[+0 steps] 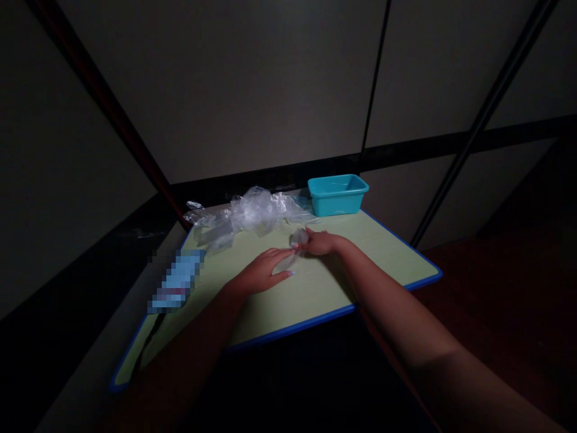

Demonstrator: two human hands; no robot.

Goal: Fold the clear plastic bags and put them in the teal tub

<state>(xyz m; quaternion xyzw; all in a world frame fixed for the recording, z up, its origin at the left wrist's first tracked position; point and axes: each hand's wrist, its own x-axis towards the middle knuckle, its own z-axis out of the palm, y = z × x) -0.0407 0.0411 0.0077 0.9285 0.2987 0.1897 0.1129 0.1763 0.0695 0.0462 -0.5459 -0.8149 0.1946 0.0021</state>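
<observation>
A small clear plastic bag [285, 262] lies crumpled between my two hands on the pale yellow-green tabletop. My left hand [264, 270] rests against its near side, fingers stretched forward and thumb apart from them. From the right, my right hand [320, 243] has its fingers closed on the bag's upper part; the fingertips of both hands almost meet there. Just beyond the hands is a heap of crumpled clear plastic bags [255, 210].
At the table's back right corner stands a turquoise plastic basket [339, 203]. A blurred-out light blue object [180, 278] lies at the left edge, with a dark strap [153, 334] running from it. The table [396, 252] has a blue rim; cabinet panels [270, 90] rise behind it.
</observation>
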